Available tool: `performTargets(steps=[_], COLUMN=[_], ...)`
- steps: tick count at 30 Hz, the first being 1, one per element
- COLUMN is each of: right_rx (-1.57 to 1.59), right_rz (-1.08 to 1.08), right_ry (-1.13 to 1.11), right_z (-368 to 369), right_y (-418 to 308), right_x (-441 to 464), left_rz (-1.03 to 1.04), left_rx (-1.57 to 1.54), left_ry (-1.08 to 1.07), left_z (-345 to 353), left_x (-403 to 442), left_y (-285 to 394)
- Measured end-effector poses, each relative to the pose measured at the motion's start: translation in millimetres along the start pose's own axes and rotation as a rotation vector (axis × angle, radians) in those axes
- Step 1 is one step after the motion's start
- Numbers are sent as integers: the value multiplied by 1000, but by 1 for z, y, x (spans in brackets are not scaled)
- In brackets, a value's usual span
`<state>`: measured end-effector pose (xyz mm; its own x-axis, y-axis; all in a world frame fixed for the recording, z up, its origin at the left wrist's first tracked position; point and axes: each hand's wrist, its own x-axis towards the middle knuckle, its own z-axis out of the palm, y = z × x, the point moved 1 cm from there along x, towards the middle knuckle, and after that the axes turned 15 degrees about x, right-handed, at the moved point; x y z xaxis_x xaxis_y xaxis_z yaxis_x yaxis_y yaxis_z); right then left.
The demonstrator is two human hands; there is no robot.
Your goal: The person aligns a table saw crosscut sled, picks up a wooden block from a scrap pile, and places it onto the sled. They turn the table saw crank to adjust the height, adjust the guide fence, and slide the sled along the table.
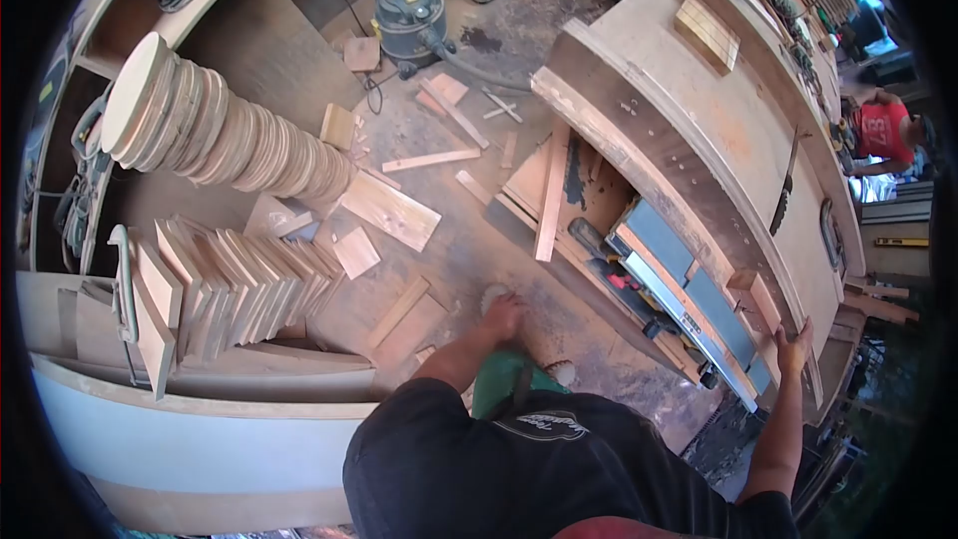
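My right hand (795,347) rests on the near end of the workbench's curved wooden rim (699,175), thumb and a finger apart. Close to it, a short wooden block (764,299) leans by the bench edge. My left hand (506,317) hangs low over the floor in front of my green shorts (499,384), by a pale shoe-like shape (493,296). Its fingers are too small and shaded to read, and I see no object in it. A handsaw (786,190) and a C-clamp (830,232) lie on the benchtop.
A tall stack of round wooden discs (259,145) leans at left, above a row of square boards (239,284). Wood offcuts (431,160) and a shop vacuum (410,20) stand on the dusty floor. Lower shelves hold a spirit level (689,319). A person in red (883,132) is beyond the bench.
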<state>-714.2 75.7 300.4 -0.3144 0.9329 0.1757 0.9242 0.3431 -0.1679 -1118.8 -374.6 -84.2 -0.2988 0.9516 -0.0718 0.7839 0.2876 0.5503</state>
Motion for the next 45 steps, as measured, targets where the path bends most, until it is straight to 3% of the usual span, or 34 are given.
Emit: performTargets(steps=[3, 5, 6, 8, 9, 11, 12, 14, 18, 20, 23, 29, 33, 35, 38, 40, 45], right_rx=[-2, -17, -24, -18, -16, -15, -10, -23, 4, 5, 5, -7, 4, 8, -2, 8, 38], right_rz=[22, 40, 27, 12, 36, 53, 86, 89, 107, 108, 130, 124, 158, 165, 121, 133, 135], right_ry=[24, 46, 46, 50, 73, 47, 36, 52, 27, 29, 17, 23, 22, 19, 37, 56, 91], right_z=[0, 2, 3, 6, 3, 0, 0, -2, -3, -4, -5, -3, -2, -3, 0, -2, -9], right_y=[3, 6, 5, 10, 8, -7, -8, -13, -14, -17, -20, -18, -18, -20, -13, -19, -37], right_x=[1, -3, -4, -5, -6, -8, -9, -11, -11, -12, -13, -12, -9, -11, -13, -15, -18], left_rz=[-89, -282, -248, -572, -542, -292, -269, -476, -513, -515, -581, -697, -767, -793, -735, -582, -795], left_rx=[17, -182, -165, -744, -729, -460, -453, -218, -355, -451, -703, -584, -453, -564, -798, -882, -695], left_ry=[4, -184, -180, -282, -289, 98, 89, 278, 128, -123, -147, 31, 57, -117, -100, -111, -201], left_z=[3, 8, -6, -46, -45, -37, -35, -31, -47, -49, -34, -17, -45, -60, -61, -83, -123], left_x=[16, 33, 42, 55, 62, 78, 87, 105, 133, 145, 157, 165, 162, 159, 136, 119, 83], left_y=[-11, -29, -31, -22, -29, -44, -45, -50, -43, -39, -28, -21, -17, -26, -38, -35, -26])
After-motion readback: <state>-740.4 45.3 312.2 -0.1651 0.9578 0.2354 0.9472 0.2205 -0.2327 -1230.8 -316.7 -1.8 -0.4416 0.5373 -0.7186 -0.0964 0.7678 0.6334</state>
